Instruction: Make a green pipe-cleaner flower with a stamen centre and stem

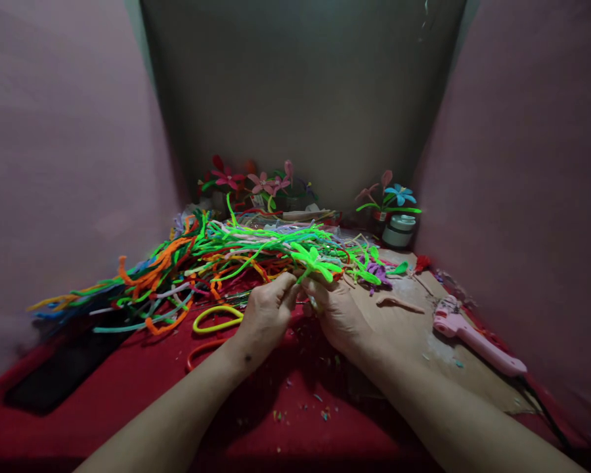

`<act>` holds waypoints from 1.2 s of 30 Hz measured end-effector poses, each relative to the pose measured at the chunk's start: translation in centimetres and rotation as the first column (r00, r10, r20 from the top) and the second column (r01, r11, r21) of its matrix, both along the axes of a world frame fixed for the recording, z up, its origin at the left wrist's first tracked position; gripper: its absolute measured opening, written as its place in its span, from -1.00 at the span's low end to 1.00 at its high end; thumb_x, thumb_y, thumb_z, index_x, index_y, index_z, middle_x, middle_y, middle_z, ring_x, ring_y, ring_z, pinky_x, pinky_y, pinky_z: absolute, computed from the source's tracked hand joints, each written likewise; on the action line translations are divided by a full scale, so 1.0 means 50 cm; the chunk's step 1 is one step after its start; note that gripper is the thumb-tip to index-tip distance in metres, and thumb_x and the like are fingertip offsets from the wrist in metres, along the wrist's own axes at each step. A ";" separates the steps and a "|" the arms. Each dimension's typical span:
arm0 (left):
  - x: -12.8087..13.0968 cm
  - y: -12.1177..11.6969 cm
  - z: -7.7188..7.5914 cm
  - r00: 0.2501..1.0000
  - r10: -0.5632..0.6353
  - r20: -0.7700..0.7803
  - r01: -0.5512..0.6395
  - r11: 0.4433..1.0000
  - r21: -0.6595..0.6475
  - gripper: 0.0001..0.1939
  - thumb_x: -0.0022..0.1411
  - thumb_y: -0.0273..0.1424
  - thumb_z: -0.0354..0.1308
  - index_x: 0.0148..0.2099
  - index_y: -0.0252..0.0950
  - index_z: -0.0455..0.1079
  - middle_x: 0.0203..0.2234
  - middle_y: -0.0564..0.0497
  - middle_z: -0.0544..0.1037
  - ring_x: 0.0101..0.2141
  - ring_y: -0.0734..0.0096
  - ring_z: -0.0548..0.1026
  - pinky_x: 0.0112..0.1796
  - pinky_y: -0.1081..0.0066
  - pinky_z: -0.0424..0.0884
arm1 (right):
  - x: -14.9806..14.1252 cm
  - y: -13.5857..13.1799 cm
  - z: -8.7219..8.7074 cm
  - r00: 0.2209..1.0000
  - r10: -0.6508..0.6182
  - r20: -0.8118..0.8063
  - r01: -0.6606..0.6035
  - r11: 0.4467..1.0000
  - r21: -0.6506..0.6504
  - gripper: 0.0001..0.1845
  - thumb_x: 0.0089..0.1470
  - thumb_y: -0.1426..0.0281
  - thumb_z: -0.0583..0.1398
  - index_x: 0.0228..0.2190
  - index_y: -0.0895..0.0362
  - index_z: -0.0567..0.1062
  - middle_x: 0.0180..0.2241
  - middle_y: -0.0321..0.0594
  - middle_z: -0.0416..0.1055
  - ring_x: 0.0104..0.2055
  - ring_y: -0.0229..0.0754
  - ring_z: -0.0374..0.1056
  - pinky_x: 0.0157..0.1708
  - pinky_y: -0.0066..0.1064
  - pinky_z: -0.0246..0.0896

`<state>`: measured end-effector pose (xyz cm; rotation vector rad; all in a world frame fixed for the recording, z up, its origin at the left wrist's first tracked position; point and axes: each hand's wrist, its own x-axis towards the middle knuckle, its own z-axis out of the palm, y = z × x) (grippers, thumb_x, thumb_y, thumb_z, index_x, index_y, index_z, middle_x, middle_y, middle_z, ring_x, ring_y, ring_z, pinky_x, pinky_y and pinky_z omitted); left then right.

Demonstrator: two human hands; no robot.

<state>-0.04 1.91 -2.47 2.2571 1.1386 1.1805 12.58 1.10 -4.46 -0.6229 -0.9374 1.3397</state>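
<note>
Bright green pipe cleaners shaped into a flower point(314, 263) rise from between my two hands, its looped petals spread above my fingertips. My left hand point(270, 303) is closed, thumb and fingers pinching the flower's short stem from the left. Closed as well, my right hand point(335, 309) grips the flower's base from the right, and its fingers are partly hidden. Just behind them lies a big heap of loose pipe cleaners point(270, 240), mostly green, with orange, white and blue ones. Scissors with yellow and red handle loops point(217, 320) rest beside my left wrist.
A pink hot glue gun point(477, 338) lies on a cardboard sheet point(404, 328) at the right. At the left is a dark flat object point(64, 374). Finished flowers point(261, 184) and a grey-white jar point(398, 230) stand at the back. Scraps litter the red cloth point(276, 420).
</note>
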 end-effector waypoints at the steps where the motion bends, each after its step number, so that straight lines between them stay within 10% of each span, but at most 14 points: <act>1: 0.001 -0.001 0.003 0.997 -0.019 0.072 0.025 0.996 -0.084 -0.75 0.23 -0.38 -0.05 -0.50 -0.29 0.20 -0.67 0.15 0.20 -0.62 0.58 0.17 -0.56 0.54 0.11 | 0.001 0.002 0.000 1.000 0.012 0.006 -0.012 1.000 0.013 -0.82 -0.12 0.37 0.29 -0.36 0.07 0.55 -0.41 -0.30 0.43 -0.51 -0.35 0.15 -0.59 -0.50 -0.02; 9: 0.008 -0.007 0.028 0.827 -0.036 0.562 0.402 0.736 -0.544 -0.79 0.14 -0.30 0.09 -0.44 -0.32 0.23 -0.74 0.23 0.13 -0.74 0.71 0.00 -0.70 0.60 -0.07 | 0.012 0.009 0.012 0.991 0.133 -0.026 -0.133 0.991 0.026 -0.87 -0.11 0.42 0.28 -0.39 0.10 0.56 -0.49 -0.32 0.44 -0.51 -0.34 0.24 -0.48 -0.48 0.14; 18: -0.015 -0.012 0.038 0.589 -0.089 0.803 0.787 0.286 -0.546 -0.90 0.17 -0.37 0.08 -0.26 -0.29 0.30 -0.70 0.24 0.12 -0.75 0.76 -0.16 -0.75 0.67 -0.06 | 0.023 0.006 0.011 0.929 0.332 -0.160 -0.341 0.940 -0.029 -0.76 -0.28 0.35 0.37 -0.45 0.13 0.52 -0.62 -0.39 0.34 -0.59 -0.39 0.16 -0.57 -0.53 0.06; 25: -0.011 -0.013 0.039 0.673 -0.155 0.723 0.708 0.420 -0.568 -0.83 0.17 -0.31 0.09 -0.32 -0.34 0.32 -0.75 0.22 0.14 -0.76 0.74 -0.05 -0.73 0.63 -0.08 | 0.013 0.000 0.006 0.973 0.211 -0.097 -0.216 0.975 -0.044 -0.89 -0.18 0.38 0.30 -0.52 0.12 0.49 -0.61 -0.38 0.29 -0.58 -0.36 0.13 -0.56 -0.49 0.02; 31: -0.010 -0.011 0.035 0.866 -0.215 0.451 0.464 0.681 -0.566 -0.72 0.19 -0.23 0.03 -0.41 -0.36 0.32 -0.72 0.17 0.22 -0.74 0.69 0.11 -0.70 0.60 -0.01 | 0.012 0.006 -0.002 0.975 0.195 -0.104 -0.200 0.979 -0.043 -0.86 -0.20 0.38 0.32 -0.50 0.14 0.49 -0.61 -0.39 0.28 -0.60 -0.38 0.10 -0.60 -0.51 -0.01; 36: -0.011 -0.017 0.037 0.851 -0.204 0.484 0.481 0.673 -0.562 -0.70 0.17 -0.19 0.05 -0.34 -0.35 0.37 -0.73 0.18 0.20 -0.73 0.67 0.08 -0.70 0.59 -0.03 | 0.012 0.004 -0.004 0.971 0.207 -0.120 -0.213 0.977 -0.034 -0.89 -0.17 0.41 0.30 -0.49 0.14 0.50 -0.60 -0.38 0.27 -0.58 -0.39 0.10 -0.58 -0.52 0.00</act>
